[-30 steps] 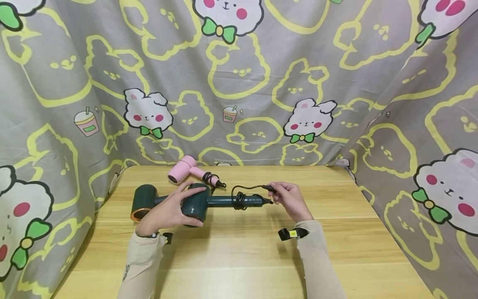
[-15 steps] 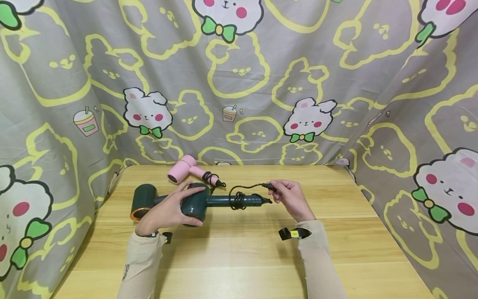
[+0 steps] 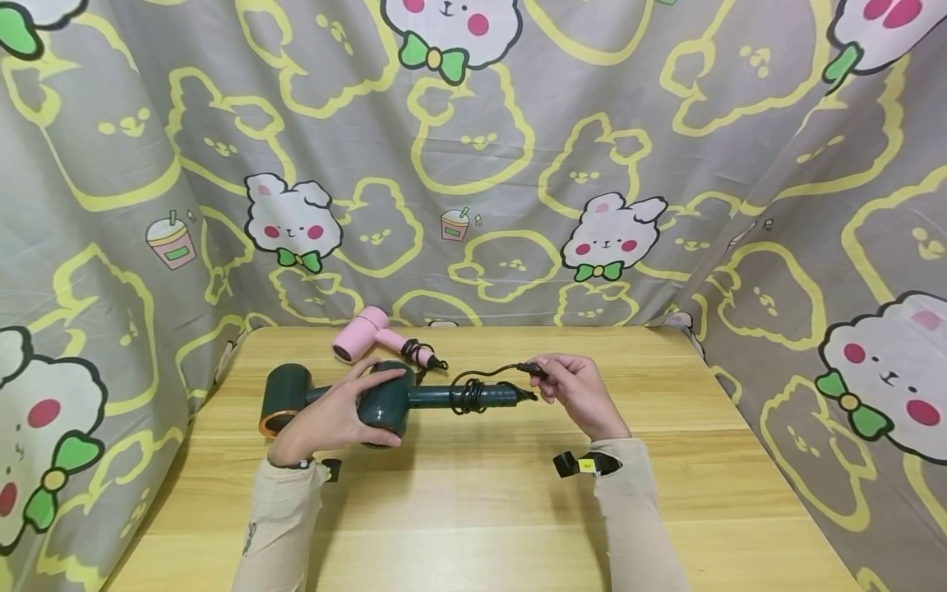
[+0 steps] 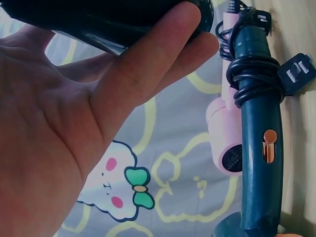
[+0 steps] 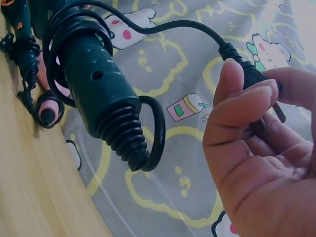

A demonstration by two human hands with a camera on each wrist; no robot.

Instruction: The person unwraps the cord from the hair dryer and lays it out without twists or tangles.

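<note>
My left hand (image 3: pixel 333 421) grips the barrel of a dark green hair dryer (image 3: pixel 389 404), which is held above the table with its handle pointing right. Black cord (image 3: pixel 469 397) is wound round that handle, and one loose length runs right to a plug (image 3: pixel 531 369). Thumb and fingers of my right hand (image 3: pixel 579 393) pinch this plug; its two prongs show in the right wrist view, where the ribbed handle end (image 5: pixel 121 131) hangs beside the hand. Beyond the left hand lies a second dark green hair dryer (image 3: pixel 287 388), its handle partly hidden; its wrapped cord (image 4: pixel 254 74) shows in the left wrist view.
A pink hair dryer (image 3: pixel 361 335) with its cord wrapped lies at the back left of the wooden table (image 3: pixel 473 526). A grey curtain (image 3: pixel 488 164) with cartoon prints encloses the table at the back and both sides.
My right hand has shifted slightly right with the plug, and the cord loop round the handle has slid a little left. The left hand stays almost still.
</note>
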